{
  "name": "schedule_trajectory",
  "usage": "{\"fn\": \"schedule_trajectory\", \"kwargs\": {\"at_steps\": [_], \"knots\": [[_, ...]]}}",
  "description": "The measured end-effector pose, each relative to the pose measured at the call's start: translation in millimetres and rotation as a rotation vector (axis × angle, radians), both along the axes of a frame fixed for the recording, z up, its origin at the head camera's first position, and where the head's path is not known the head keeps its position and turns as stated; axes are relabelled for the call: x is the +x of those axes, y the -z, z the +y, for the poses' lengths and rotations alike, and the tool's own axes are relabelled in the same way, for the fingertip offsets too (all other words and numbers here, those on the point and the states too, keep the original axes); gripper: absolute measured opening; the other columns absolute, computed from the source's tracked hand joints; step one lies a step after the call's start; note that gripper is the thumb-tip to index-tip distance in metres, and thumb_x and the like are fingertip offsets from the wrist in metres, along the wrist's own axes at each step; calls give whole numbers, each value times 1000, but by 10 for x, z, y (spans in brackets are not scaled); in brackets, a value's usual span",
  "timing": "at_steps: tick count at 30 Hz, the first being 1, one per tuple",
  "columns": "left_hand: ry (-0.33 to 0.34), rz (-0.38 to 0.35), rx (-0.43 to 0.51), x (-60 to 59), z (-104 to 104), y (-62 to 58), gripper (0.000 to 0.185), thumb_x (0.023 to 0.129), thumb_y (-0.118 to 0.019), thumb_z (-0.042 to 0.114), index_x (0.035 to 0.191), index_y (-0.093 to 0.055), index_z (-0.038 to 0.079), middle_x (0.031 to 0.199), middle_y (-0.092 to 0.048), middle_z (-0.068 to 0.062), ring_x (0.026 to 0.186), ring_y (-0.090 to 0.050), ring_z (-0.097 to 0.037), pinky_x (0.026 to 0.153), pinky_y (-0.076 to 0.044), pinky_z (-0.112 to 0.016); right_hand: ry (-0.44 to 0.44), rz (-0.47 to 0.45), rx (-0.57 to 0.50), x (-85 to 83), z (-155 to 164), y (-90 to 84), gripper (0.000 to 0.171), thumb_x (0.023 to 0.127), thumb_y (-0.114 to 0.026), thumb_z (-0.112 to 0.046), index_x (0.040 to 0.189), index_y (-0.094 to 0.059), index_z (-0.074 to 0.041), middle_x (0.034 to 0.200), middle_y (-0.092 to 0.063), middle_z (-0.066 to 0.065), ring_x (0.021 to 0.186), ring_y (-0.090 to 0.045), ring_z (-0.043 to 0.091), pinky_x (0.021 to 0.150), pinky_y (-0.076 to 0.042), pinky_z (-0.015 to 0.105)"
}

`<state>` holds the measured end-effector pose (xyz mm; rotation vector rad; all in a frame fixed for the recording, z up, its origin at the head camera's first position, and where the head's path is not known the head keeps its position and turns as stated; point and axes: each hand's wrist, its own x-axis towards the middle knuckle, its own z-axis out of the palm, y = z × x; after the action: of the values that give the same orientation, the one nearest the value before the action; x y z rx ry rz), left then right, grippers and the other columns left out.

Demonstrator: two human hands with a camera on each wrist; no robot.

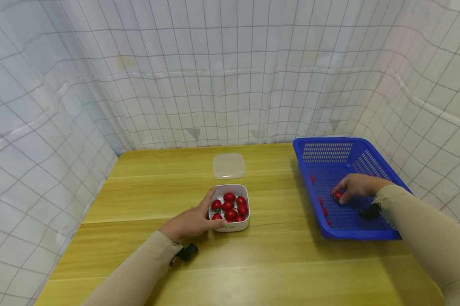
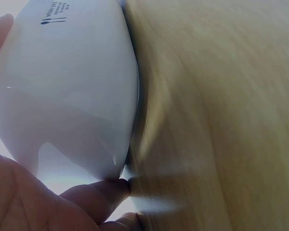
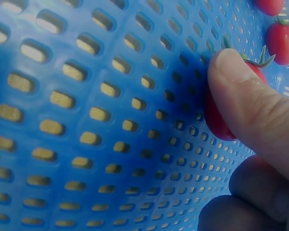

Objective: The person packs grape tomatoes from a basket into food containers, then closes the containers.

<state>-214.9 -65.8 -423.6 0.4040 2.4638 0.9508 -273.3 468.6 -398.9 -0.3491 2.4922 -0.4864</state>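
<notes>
Sleeves in tan at the bottom of the head view, then the two hands out on the wooden table point(image 1: 145, 195). Left hand point(image 1: 193, 221) curled round the near-left corner of the white container point(image 1: 230, 224), thumb up along its side, holding it steady; same thing up close on the left wrist view, fingertips point(image 2: 98, 195) tucked under the white wall point(image 2: 67, 96). Container already fairly full of cherry tomatoes point(image 1: 230, 207), roughly eight or nine on show. Further right, right hand point(image 1: 356, 187) down inside the blue basket point(image 1: 329, 151), pinching one cherry tomato point(image 1: 337, 196) off the perforated floor; thumb point(image 3: 253, 110) pressed over that tomato point(image 3: 216, 120) on the right wrist view. Looked like most of the moving was done: only a few loose tomatoes point(image 1: 323, 210) left along the basket's left side, two more point(image 3: 281, 42) near the pinched one. Clear lid point(image 1: 229, 165) lying flat behind the container, so not closed up yet. Hard to say on an exact count: basket's near wall and the right arm covering part of the floor, left wrist view mostly white blur, container label too small to read
</notes>
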Motion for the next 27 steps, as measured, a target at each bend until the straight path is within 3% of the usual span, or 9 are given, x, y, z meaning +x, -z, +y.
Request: {"fn": "schedule_trajectory", "kwargs": {"at_steps": [20,27], "knots": [[0,-6,-16,2,6,-1,115,90,-73,62,171,2,30,164,-41,-18,134,-55,-37,112,-45,-56,-10,19,13,-3,11,28,40,88,-84,-20,124,-77,-4,123,-74,20,124,-62,46,106,-43,71],[-2,0,-19,16,3,-11,115,90,-73,62,171,2,31,165,-41,-19,138,-52,-43,113,-44,-59,-15,20,8,-4,7,21,39,88,-84,-19,123,-77,-4,124,-74,20,125,-62,47,107,-43,71]]}}
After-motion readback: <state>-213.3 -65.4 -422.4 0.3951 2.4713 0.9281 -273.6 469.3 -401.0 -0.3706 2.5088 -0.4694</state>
